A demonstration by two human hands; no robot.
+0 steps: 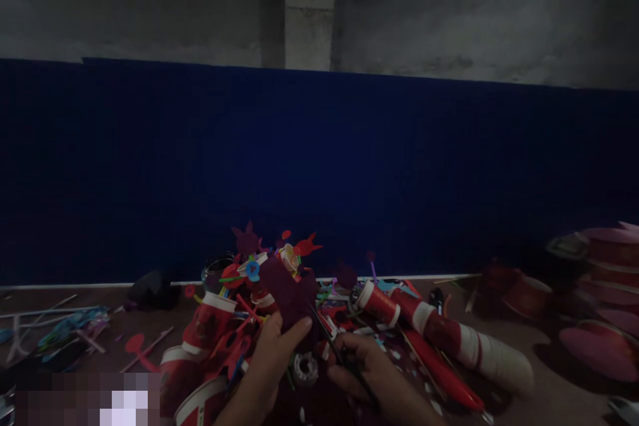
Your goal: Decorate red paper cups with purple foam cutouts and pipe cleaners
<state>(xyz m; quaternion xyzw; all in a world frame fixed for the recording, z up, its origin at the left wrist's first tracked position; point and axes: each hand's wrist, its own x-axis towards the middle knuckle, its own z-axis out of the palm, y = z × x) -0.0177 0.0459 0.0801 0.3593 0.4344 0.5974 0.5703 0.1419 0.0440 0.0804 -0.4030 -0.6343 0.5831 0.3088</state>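
Pinched in my left hand (272,349) is a dark maroon sheet (287,286), paper or felt, with a cut, curved outline. My right hand (359,363) is closed round dark-handled scissors (349,356); their blades point up and left, to the sheet's right edge. Whether the blades touch the sheet I cannot tell. Below and between my hands lies a white tape roll (305,367). Behind the sheet stand cut-out shapes on sticks, among them a red one (308,245) and a dark purple one (246,239).
Red and white paper cups (210,319) lie at left, and a stacked row of cups (469,346) lies at right beside a long red object (444,373). Blue and purple straws (70,329) are at far left. Pink and red containers (609,266) stand far right. A blue panel (319,166) rises behind the table.
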